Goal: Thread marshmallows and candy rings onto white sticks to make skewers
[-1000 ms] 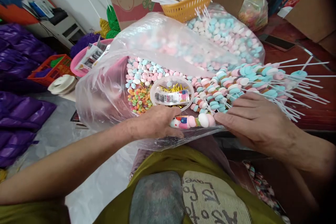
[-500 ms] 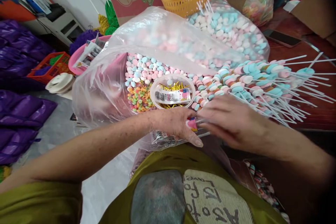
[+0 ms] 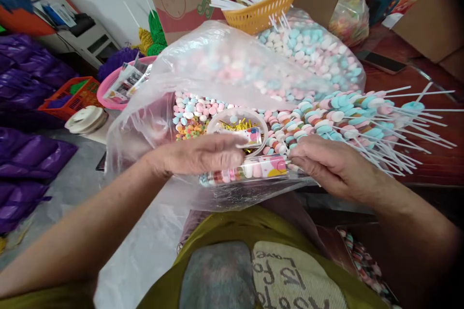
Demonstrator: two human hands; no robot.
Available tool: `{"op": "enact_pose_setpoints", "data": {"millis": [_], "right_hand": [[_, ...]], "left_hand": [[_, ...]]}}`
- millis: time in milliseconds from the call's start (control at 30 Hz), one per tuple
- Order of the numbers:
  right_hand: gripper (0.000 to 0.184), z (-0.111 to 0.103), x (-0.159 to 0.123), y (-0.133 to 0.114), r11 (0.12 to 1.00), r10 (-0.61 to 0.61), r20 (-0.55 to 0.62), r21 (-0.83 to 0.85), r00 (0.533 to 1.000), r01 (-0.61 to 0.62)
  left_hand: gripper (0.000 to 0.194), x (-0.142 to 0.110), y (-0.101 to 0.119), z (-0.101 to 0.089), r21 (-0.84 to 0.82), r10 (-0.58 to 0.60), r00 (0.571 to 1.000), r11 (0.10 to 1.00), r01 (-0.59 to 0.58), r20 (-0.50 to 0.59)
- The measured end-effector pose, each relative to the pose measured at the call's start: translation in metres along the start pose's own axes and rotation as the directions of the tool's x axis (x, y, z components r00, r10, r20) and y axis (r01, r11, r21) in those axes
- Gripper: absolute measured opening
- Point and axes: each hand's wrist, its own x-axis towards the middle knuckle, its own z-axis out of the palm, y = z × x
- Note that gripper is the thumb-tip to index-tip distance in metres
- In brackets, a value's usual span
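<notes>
A marshmallow-candy skewer in a clear printed wrapper point(image 3: 268, 166) lies level in front of my body. My right hand point(image 3: 337, 166) pinches its right end, where the stick seems to come out; the fingers partly hide that spot. Just above the skewer's left part, my left hand point(image 3: 203, 154) has its fingers stretched out flat and somewhat blurred; whether it touches the wrapper I cannot tell. Behind the skewer, a round plastic tub point(image 3: 237, 116) holds gold twist ties point(image 3: 232, 125) and a printed wrapper point(image 3: 253, 137).
Unwrapped candy skewers point(image 3: 348, 116) are piled at right, white sticks outward. Loose pastel candies point(image 3: 199, 106) and small ring candies point(image 3: 190, 128) lie by a clear plastic bag point(image 3: 137, 120). Behind are a yellow basket point(image 3: 264, 17) of sticks, a carton point(image 3: 174, 5), a pink basket point(image 3: 112, 99) and a phone point(image 3: 384, 62).
My hands have moved apart, the left one leftward and the right one slightly right. The wrapper, bunched between them before, now covers the skewer along its length.
</notes>
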Motion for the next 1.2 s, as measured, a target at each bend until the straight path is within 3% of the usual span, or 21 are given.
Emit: {"op": "enact_pose_setpoints", "data": {"millis": [100, 200, 333, 367, 433, 467, 533, 600, 667, 733, 833, 900, 933, 1000, 1033, 1067, 1133, 1200], "right_hand": [[0.019, -0.006, 0.004, 0.000, 0.997, -0.072, 0.023, -0.035, 0.997, 0.073], [0.022, -0.001, 0.016, -0.004, 0.984, -0.133, 0.080, -0.108, 0.988, 0.141], [0.024, 0.005, 0.030, -0.005, 0.985, -0.128, 0.187, -0.087, 0.974, 0.146], [0.021, 0.006, 0.031, -0.005, 0.992, -0.093, 0.166, -0.071, 0.982, 0.106], [0.016, 0.009, 0.029, -0.004, 0.996, 0.088, 0.029, -0.003, 0.996, -0.088], [0.018, 0.012, 0.027, -0.005, 0.975, 0.214, -0.036, 0.077, 0.976, -0.210], [0.028, 0.024, 0.022, -0.009, 0.867, 0.423, -0.015, 0.298, 0.906, -0.400], [0.025, 0.041, 0.020, -0.018, 0.748, 0.448, 0.161, 0.472, 0.880, -0.467], [0.026, 0.057, 0.022, -0.027, 0.689, 0.458, 0.184, 0.545, 0.870, -0.478], [0.031, 0.069, 0.027, -0.033, 0.666, 0.481, 0.149, 0.579, 0.864, -0.471], [0.027, 0.074, 0.035, -0.034, 0.655, 0.512, 0.173, 0.556, 0.842, -0.512], [0.028, 0.071, 0.038, -0.033, 0.697, 0.529, 0.173, 0.469, 0.831, -0.542], [0.029, 0.069, 0.038, -0.032, 0.752, 0.532, 0.104, 0.399, 0.840, -0.525], [0.025, 0.063, 0.038, -0.033, 0.904, 0.419, -0.165, 0.167, 0.893, -0.393], [0.022, 0.061, 0.037, -0.034, 0.959, 0.271, -0.275, -0.003, 0.923, -0.283], [0.022, 0.059, 0.036, -0.035, 0.973, 0.085, -0.306, -0.180, 0.948, -0.145], [0.028, 0.056, 0.034, -0.036, 0.896, -0.237, -0.137, -0.413, 0.962, 0.162], [0.030, 0.056, 0.033, -0.036, 0.806, -0.373, 0.073, -0.469, 0.925, 0.362]], "left_hand": [[0.032, -0.009, -0.014, 0.005, -0.063, -0.139, 0.963, 0.986, 0.157, 0.230], [0.034, -0.002, -0.032, 0.026, -0.210, -0.138, 0.956, 0.958, 0.195, 0.260], [0.035, 0.005, -0.041, 0.044, -0.259, -0.172, 0.982, 0.948, 0.187, 0.077], [0.036, 0.005, -0.041, 0.045, -0.253, -0.190, 0.981, 0.948, 0.192, 0.032], [0.038, 0.004, -0.038, 0.044, -0.233, -0.206, 0.976, 0.955, 0.185, -0.068], [0.038, 0.004, -0.037, 0.043, -0.211, -0.190, 0.974, 0.964, 0.161, -0.127], [0.037, 0.005, -0.037, 0.041, -0.124, -0.094, 0.958, 0.990, 0.062, -0.273], [0.035, 0.006, -0.038, 0.040, -0.003, 0.024, 0.913, 1.000, -0.028, -0.406], [0.034, 0.007, -0.040, 0.040, 0.044, 0.059, 0.885, 0.998, -0.043, -0.462], [0.036, 0.006, -0.042, 0.038, -0.005, 0.005, 0.921, 1.000, -0.008, -0.391], [0.033, 0.003, -0.045, 0.035, -0.051, -0.020, 0.985, 0.999, 0.012, -0.174], [0.027, 0.002, -0.047, 0.031, -0.037, -0.037, 0.993, 0.999, 0.033, -0.111], [0.026, 0.001, -0.047, 0.028, -0.026, -0.067, 0.993, 0.998, 0.065, -0.101], [0.028, 0.001, -0.047, 0.023, -0.013, -0.159, 0.983, 0.987, 0.158, -0.088], [0.030, 0.000, -0.047, 0.020, -0.005, -0.205, 0.976, 0.979, 0.205, -0.077], [0.031, 0.000, -0.045, 0.018, 0.017, -0.241, 0.969, 0.970, 0.243, -0.059], [0.031, -0.001, -0.042, 0.013, 0.067, -0.262, 0.965, 0.963, 0.261, 0.013], [0.030, -0.002, -0.037, 0.011, 0.059, -0.248, 0.961, 0.969, 0.242, 0.127]]}}
